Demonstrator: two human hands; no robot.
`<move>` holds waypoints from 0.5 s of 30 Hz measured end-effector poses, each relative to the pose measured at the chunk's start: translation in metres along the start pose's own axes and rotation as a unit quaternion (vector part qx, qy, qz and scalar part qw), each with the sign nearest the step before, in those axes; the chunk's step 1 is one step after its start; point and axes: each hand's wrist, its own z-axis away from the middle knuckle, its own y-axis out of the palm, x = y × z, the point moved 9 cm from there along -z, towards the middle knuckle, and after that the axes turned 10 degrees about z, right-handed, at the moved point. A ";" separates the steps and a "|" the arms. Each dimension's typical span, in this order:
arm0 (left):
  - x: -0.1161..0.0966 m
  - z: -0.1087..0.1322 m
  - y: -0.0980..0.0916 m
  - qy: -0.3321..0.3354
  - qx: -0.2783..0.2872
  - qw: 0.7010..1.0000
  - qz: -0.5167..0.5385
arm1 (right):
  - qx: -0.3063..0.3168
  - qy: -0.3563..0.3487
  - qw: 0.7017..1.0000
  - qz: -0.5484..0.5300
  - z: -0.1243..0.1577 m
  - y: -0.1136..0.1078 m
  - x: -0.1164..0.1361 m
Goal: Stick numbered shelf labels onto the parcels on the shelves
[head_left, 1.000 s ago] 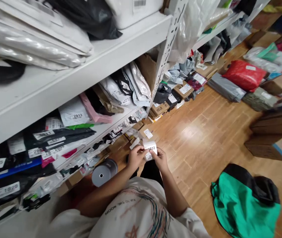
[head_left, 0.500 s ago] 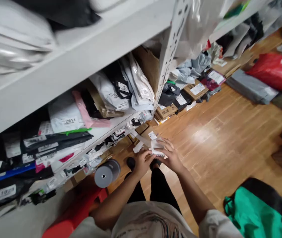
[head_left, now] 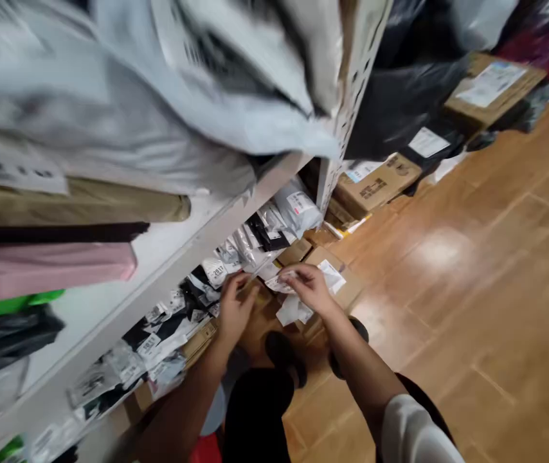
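Note:
My right hand (head_left: 310, 289) pinches a small white paper label (head_left: 279, 281) between thumb and fingers, above the floor beside the lower shelf. My left hand (head_left: 236, 307) is at the edge of that shelf, with thumb and fingers apart and nothing visible in it. Near its fingertips lies a white package marked 2017 (head_left: 215, 271). Beneath my right hand stands a cardboard box (head_left: 349, 292), with a loose piece of white paper (head_left: 294, 311) in front of it.
Overhead at the left, the upper shelf (head_left: 178, 247) carries blurred parcels, one of them pink (head_left: 47, 269). A perforated white post (head_left: 351, 122) rises at the shelf end. Beyond it, cardboard parcels (head_left: 375, 183) and dark bags line the wooden floor (head_left: 429, 308).
My hands, together on the label marked 2022 before, have separated. The left has gone to the lower shelf; the right keeps a label. My view has moved closer to the shelves.

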 end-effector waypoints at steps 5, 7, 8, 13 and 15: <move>0.117 -0.043 -0.051 0.029 -0.049 0.945 -0.323 | 0.196 -0.079 0.977 0.035 -0.030 0.050 -0.075; 0.149 -0.061 -0.057 0.050 -0.043 0.907 -0.416 | 0.282 -0.135 0.946 0.087 -0.026 0.078 -0.099; 0.161 -0.070 -0.054 0.069 -0.031 0.896 -0.437 | 0.316 -0.167 0.927 0.110 -0.021 0.092 -0.111; 0.187 -0.103 -0.021 0.139 0.064 0.895 -0.420 | 0.442 -0.271 0.840 0.159 0.013 0.169 -0.157; 0.183 -0.110 -0.021 0.122 0.046 0.909 -0.397 | 0.413 -0.252 0.861 0.160 0.011 0.187 -0.167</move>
